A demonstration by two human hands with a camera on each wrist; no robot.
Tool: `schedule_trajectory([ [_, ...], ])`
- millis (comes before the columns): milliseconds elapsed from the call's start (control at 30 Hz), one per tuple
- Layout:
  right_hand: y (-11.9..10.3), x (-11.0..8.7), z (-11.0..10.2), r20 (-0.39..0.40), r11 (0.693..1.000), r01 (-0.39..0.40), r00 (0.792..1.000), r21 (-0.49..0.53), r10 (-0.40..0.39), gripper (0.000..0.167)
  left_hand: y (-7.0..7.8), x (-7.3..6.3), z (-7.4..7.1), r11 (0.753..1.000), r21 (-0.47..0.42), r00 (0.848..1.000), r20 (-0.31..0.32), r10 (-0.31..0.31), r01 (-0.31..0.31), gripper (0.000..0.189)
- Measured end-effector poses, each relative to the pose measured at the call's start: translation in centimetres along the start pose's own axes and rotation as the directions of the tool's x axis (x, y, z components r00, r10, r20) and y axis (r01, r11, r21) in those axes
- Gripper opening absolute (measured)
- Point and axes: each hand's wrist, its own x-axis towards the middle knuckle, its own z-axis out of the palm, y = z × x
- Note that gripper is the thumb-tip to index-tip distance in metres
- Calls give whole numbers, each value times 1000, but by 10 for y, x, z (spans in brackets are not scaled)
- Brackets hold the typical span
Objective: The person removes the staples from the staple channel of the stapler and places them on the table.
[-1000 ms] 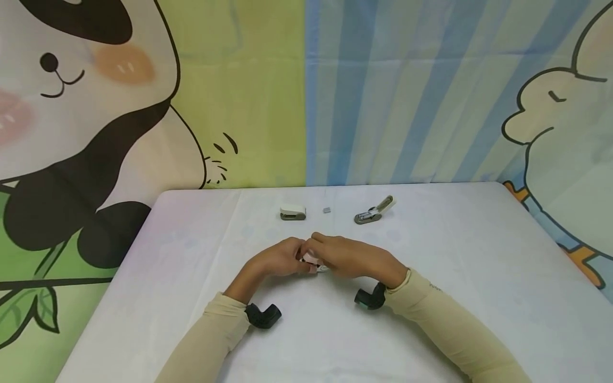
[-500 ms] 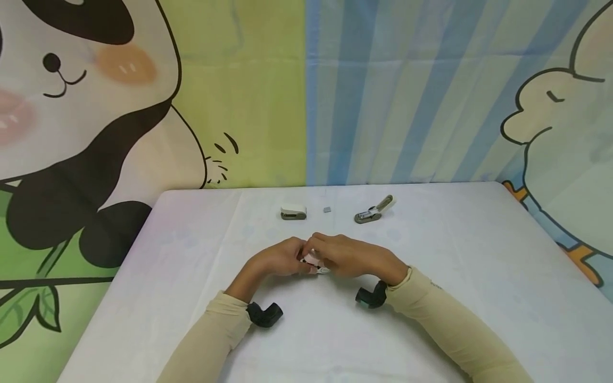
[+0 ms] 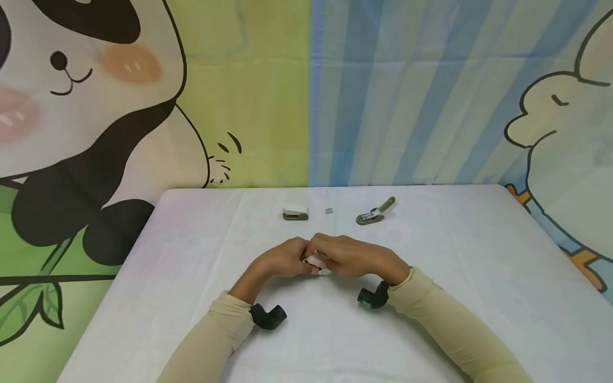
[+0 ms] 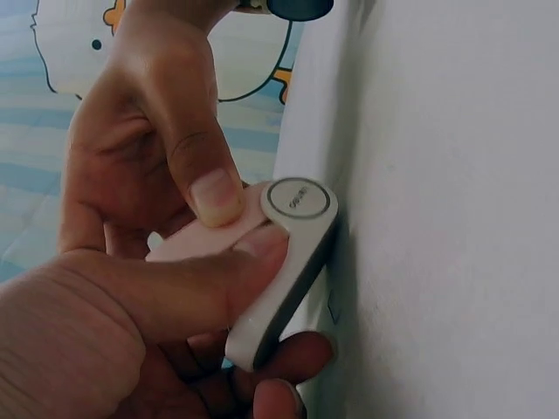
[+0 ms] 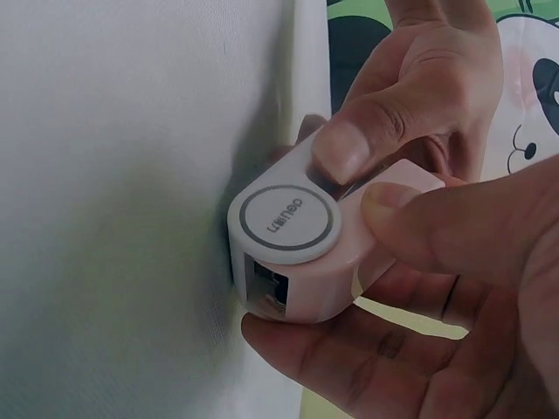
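Note:
A small pink and white stapler (image 3: 314, 260) is held between both hands over the middle of the table. The right wrist view shows its white arm with a round, lettered disc (image 5: 288, 218), the pink part (image 5: 393, 196) angled away and a metal slot at the hinge end. My left hand (image 3: 286, 259) grips the white arm, thumb across its side and fingers beneath. Pinching the pink part between thumb and fingers is my right hand (image 3: 351, 256). In the head view, the hands hide much of the stapler.
Farther back on the white-covered table (image 3: 215, 330) stand a closed white and grey stapler (image 3: 295, 213), a small grey staple strip (image 3: 329, 210) and a stapler with its top raised (image 3: 376, 211). A printed curtain (image 3: 268, 96) hangs behind the table.
Both hands stay nearly in place around the stapler, with only slight finger movement. The whole head view has shifted a little to the right.

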Motion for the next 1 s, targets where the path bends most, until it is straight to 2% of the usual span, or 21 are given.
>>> schedule_trajectory([
  [133, 6, -3, 0, -20, 999, 30, 999, 21, -30, 26, 1, 2, 2, 1000, 6, 1000, -16, -6, 6, 19],
  [333, 13, -9, -3, -13, 989, -47, 999, 140, 49, 30, -2, 2, 5, 1000, -11, 1000, -23, 3, -4, 15],
  [400, 11, -10, -4, 1, 991, -55, 998, 121, 55, 29, -2, 1, 6, 1000, -2, 1000, -24, 10, -10, 17],
  [567, 0, -9, -11, 29, 998, -57, 998, -4, 57, 28, 2, 0, 4, 1000, 18, 1000, -26, 8, -7, 23],
  [667, -3, -10, -15, 51, 995, -98, 994, 3, 97, 27, 3, 1, 5, 1000, 15, 1000, -24, -9, 10, 20],
  [833, -3, -12, -25, 46, 981, -175, 984, 80, 172, 20, 1, 2, 7, 1000, 13, 999, -31, -24, 24, 15],
  [1000, 0, -16, -30, 63, 974, -226, 972, 17, 225, 23, -1, 3, 7, 1000, 20, 999, -35, -15, 16, 15],
])
